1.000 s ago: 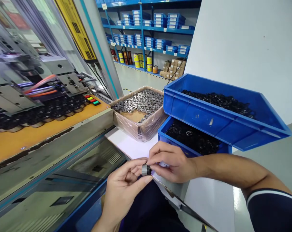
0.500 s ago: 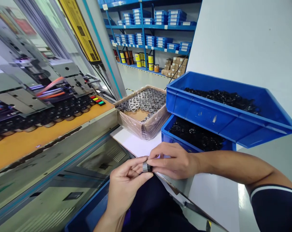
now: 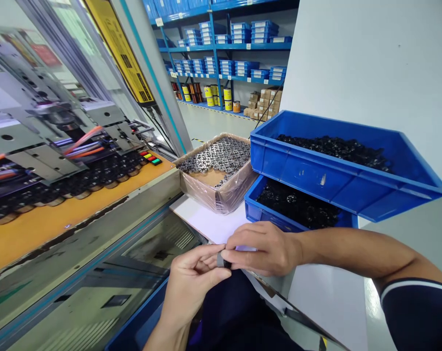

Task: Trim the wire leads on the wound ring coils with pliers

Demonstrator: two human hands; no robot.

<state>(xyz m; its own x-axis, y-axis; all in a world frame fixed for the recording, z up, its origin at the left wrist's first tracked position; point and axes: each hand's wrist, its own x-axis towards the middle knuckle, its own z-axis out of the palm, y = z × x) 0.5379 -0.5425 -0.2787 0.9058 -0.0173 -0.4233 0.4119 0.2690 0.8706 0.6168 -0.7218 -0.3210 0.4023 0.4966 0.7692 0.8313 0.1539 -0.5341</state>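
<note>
- At 12 o'clock, my left hand [image 3: 193, 278] has open air over the white tabletop [image 3: 201, 220], up to the near wall of the carton [image 3: 201, 193].
- At 2 o'clock, the upper blue bin [image 3: 297, 169] overhangs the lower bin [image 3: 253, 212], leaving me its near opening.
- At 10 o'clock, the machine bench [image 3: 60, 225] bars my way.

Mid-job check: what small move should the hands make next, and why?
Probably press the black part gently toward the grey piece with the right hand, while the left hand steadies it. The left hand grips the grey piece, the black part shows at its end beside the right hand, and the hands hide whether it is seated.
</note>
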